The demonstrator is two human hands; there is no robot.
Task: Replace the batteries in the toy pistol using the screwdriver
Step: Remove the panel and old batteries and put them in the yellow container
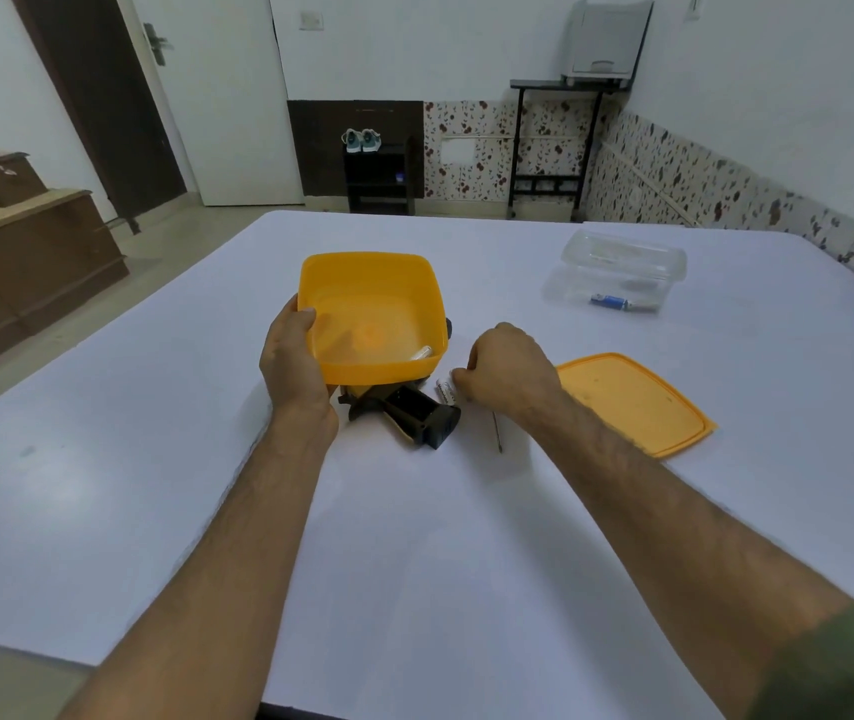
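My left hand (294, 362) grips the near left rim of an orange box (370, 283) and holds it tilted above the table. One white battery (421, 352) lies inside the box at its near right corner. Under the box lies the black toy pistol (407, 413), its grip pointing toward me with the battery bay uncovered. My right hand (508, 368) is curled, its fingertips on white batteries (444, 391) lying on the table right of the pistol. A thin screwdriver (497, 432) lies by my right wrist.
The orange lid (632, 400) lies flat to the right. A clear plastic box (617, 272) with a blue battery inside stands at the far right. The white table (414, 537) ends at a near edge close to me.
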